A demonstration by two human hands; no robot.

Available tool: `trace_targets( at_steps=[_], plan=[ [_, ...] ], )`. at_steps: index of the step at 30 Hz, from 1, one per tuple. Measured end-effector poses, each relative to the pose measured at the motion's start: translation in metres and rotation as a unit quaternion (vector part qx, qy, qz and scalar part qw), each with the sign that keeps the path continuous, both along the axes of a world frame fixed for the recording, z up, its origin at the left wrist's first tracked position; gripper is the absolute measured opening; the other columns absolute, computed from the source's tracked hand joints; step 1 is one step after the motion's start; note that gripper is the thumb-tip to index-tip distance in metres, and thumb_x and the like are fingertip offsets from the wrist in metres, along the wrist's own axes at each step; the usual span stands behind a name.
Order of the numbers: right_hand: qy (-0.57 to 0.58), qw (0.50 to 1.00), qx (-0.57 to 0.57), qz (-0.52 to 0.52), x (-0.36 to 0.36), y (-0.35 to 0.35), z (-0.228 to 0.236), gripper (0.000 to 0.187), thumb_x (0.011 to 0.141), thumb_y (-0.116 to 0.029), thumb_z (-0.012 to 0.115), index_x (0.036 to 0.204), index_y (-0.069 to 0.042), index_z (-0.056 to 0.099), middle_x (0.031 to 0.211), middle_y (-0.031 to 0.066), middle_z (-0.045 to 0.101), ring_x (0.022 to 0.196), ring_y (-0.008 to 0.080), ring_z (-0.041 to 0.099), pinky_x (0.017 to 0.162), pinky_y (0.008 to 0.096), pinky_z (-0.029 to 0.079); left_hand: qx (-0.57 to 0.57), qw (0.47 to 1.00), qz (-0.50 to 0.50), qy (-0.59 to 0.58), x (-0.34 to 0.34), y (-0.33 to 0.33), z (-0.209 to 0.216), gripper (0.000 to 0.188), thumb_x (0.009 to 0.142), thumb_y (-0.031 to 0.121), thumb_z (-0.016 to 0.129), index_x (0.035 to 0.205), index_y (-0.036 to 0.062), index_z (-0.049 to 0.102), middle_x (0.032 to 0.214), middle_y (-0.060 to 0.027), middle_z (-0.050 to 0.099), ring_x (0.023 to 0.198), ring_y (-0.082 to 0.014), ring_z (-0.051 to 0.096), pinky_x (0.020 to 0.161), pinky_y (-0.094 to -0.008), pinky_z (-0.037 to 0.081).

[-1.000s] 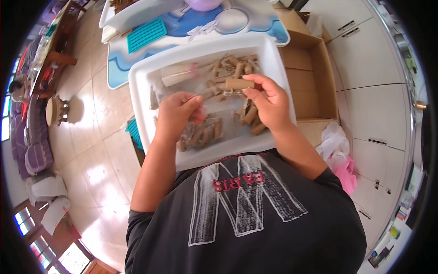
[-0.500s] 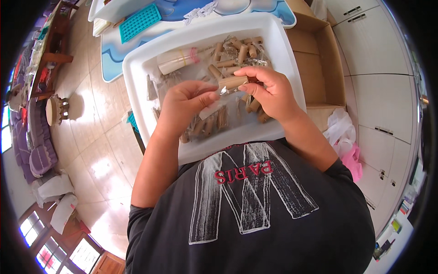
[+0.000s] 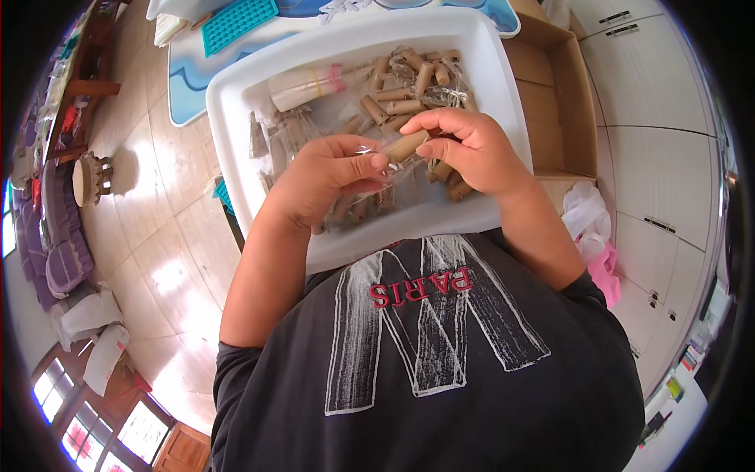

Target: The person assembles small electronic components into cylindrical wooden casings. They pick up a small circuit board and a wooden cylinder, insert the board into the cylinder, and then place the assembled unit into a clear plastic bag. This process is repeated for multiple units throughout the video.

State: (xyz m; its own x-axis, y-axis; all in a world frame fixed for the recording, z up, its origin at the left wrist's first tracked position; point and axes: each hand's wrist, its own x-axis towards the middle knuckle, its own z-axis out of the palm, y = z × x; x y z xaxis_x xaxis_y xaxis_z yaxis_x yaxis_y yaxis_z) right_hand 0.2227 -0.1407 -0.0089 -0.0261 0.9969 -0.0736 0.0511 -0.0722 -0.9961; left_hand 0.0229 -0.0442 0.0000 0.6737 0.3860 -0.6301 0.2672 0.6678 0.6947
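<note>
Over a white plastic tub [image 3: 366,35] I hold a tan cardboard-coloured tube [image 3: 406,148] between both hands. My right hand [image 3: 470,151] pinches its right end with thumb and fingers. At the other end, my left hand [image 3: 336,171] is closed on a clear plastic bag [image 3: 385,175], which lies around the tube's lower left end. Inside the tub, loose tan tubes [image 3: 399,105] lie in a heap toward the far right. Several tubes in clear wrapping [image 3: 358,211] lie nearer me, partly hidden under my hands. A bundle of flat clear bags [image 3: 303,93] with a pink edge rests at the far left.
The tub stands by a blue and white table [image 3: 187,86] that carries a teal grid tray [image 3: 236,26]. To the right is an open cardboard box [image 3: 562,110], with white and pink plastic bags [image 3: 590,224] nearer me. White cabinets line the right side; a round stool [image 3: 92,179] stands left.
The tube has tilted, its right end now higher, and its left end sits in the clear bag. My left hand has moved slightly right, closer to the tube.
</note>
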Motion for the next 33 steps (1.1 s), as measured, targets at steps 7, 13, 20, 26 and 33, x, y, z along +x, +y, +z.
trace_targets(
  at_steps=[7, 13, 20, 26, 33],
  plan=[
    [-0.025, 1.000, 0.006, 0.007, -0.004, 0.000, -0.001, 0.024, 0.080, 0.005, 0.059, 0.103, -0.001, 0.061, 0.088, 0.0003, 0.058, 0.077, 0.0058, 0.052, 0.068, 0.0191, 0.043, 0.021, 0.999, -0.027, -0.036, -0.006, 0.003, -0.012, 0.036, 0.082, 0.017, 0.066, 0.108, -0.0053, 0.057, 0.093, -0.0098, 0.065, 0.080, -0.0163, 0.063, 0.078, -0.0270, 0.052],
    [-0.011, 1.000, 0.014, -0.020, -0.007, 0.001, -0.001, 0.023, 0.081, 0.005, 0.059, 0.103, 0.000, 0.061, 0.087, 0.0002, 0.058, 0.077, 0.0055, 0.052, 0.068, 0.0187, 0.043, -0.048, 0.997, -0.011, -0.060, -0.002, 0.001, -0.013, 0.035, 0.083, 0.019, 0.065, 0.107, -0.0046, 0.058, 0.093, -0.0100, 0.064, 0.080, -0.0159, 0.063, 0.077, -0.0274, 0.052],
    [-0.049, 0.998, -0.018, 0.045, -0.008, 0.001, 0.001, 0.023, 0.081, 0.004, 0.060, 0.103, -0.001, 0.060, 0.085, -0.0008, 0.059, 0.076, 0.0045, 0.052, 0.067, 0.0185, 0.043, -0.102, 0.989, 0.034, -0.099, 0.000, -0.001, -0.024, 0.033, 0.084, 0.020, 0.064, 0.108, -0.0016, 0.058, 0.093, -0.0064, 0.064, 0.084, -0.0143, 0.061, 0.078, -0.0286, 0.050],
    [0.013, 0.999, -0.047, 0.006, -0.009, 0.001, -0.002, 0.024, 0.080, 0.004, 0.060, 0.104, -0.001, 0.061, 0.085, -0.0003, 0.059, 0.075, 0.0050, 0.052, 0.067, 0.0186, 0.042, -0.085, 0.991, 0.072, -0.071, 0.006, -0.009, -0.013, 0.031, 0.082, 0.018, 0.066, 0.106, -0.0014, 0.059, 0.092, -0.0054, 0.064, 0.081, -0.0129, 0.060, 0.080, -0.0263, 0.047],
    [-0.057, 0.997, 0.041, 0.025, -0.007, -0.001, -0.006, 0.025, 0.080, 0.004, 0.061, 0.104, -0.002, 0.062, 0.086, 0.0006, 0.059, 0.075, 0.0055, 0.053, 0.067, 0.0197, 0.043, 0.104, 0.989, -0.108, 0.022, -0.006, 0.004, -0.012, 0.044, 0.072, 0.024, 0.077, 0.102, -0.0037, 0.062, 0.084, -0.0036, 0.063, 0.077, -0.0091, 0.054, 0.070, -0.0225, 0.042]
  ],
)
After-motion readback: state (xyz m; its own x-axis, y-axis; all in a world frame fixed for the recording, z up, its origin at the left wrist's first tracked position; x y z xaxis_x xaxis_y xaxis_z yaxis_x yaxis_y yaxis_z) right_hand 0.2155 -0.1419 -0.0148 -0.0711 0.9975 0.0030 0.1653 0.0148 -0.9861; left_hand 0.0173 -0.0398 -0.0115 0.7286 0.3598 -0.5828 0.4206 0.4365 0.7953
